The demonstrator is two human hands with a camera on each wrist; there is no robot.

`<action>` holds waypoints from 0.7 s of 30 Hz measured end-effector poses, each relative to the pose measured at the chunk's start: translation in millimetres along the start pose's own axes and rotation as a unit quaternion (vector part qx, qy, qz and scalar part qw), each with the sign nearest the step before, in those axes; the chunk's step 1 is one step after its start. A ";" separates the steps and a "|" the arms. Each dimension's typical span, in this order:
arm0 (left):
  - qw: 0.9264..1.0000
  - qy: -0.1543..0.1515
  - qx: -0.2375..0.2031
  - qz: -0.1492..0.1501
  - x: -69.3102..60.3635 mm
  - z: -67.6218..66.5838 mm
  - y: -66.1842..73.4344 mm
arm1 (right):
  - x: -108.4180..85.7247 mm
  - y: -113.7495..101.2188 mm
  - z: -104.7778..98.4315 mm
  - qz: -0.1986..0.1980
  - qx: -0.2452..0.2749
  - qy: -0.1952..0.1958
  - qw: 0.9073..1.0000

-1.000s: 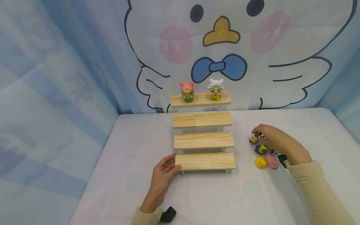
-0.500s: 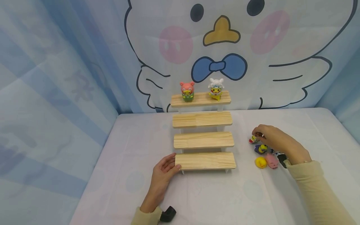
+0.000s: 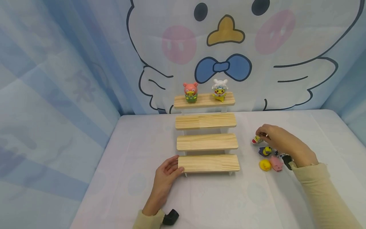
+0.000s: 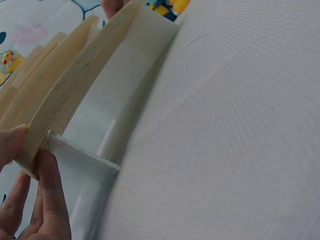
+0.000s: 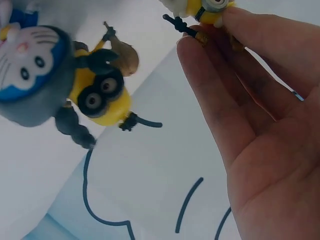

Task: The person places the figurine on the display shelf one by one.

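The left hand [image 3: 165, 184] pinches the left end of the lowest wooden step [image 3: 210, 163] of a four-step stand, thumb on top and fingers beneath in the left wrist view. On the right, the right hand [image 3: 281, 140] pinches a small yellow figure with red and white parts [image 3: 256, 140] between thumb and fingers. In the right wrist view that figure [image 5: 212, 9] is partly cut off at the top edge. Below it lie a yellow and dark figure [image 3: 265, 151], a yellow duck-like toy [image 3: 265, 165] and a pink toy [image 3: 276, 163].
A pink-hooded figure [image 3: 190, 92] and a white-hooded one [image 3: 219, 90] stand on the top step [image 3: 204, 101]. A black and white item [image 3: 287, 161] lies under the right wrist. Patterned cloth [image 3: 223, 66] hangs behind the white-covered table [image 3: 214, 203].
The right hand has shifted up slightly, and the pinched figure has moved slightly up and left with it. The left hand keeps its hold on the lowest step.
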State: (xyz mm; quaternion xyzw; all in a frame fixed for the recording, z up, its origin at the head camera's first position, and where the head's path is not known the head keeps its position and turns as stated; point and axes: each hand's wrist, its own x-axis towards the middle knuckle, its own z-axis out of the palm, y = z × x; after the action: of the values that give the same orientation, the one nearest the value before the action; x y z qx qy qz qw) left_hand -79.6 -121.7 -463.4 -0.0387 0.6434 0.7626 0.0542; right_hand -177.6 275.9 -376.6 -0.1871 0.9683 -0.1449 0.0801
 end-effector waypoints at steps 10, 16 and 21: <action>1.000 0.005 0.003 -0.004 0.4 0.2 -0.3 | -1.0 -13.7 -8.1 -0.026 -0.008 0.022 0.999; 1.000 0.005 0.006 -0.003 0.4 0.2 0.2 | -0.2 -24.2 -14.2 -0.021 -0.007 0.021 1.000; 1.000 0.006 0.007 -0.004 0.7 0.3 -0.1 | -0.1 -32.5 -18.2 -0.026 -0.008 0.026 0.999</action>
State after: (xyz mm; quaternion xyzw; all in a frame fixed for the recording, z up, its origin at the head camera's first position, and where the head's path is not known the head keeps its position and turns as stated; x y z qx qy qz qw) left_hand -80.3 -121.3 -463.5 -0.0455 0.6489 0.7576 0.0540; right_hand -170.4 251.6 -349.3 -0.2090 0.9660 -0.1439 0.0498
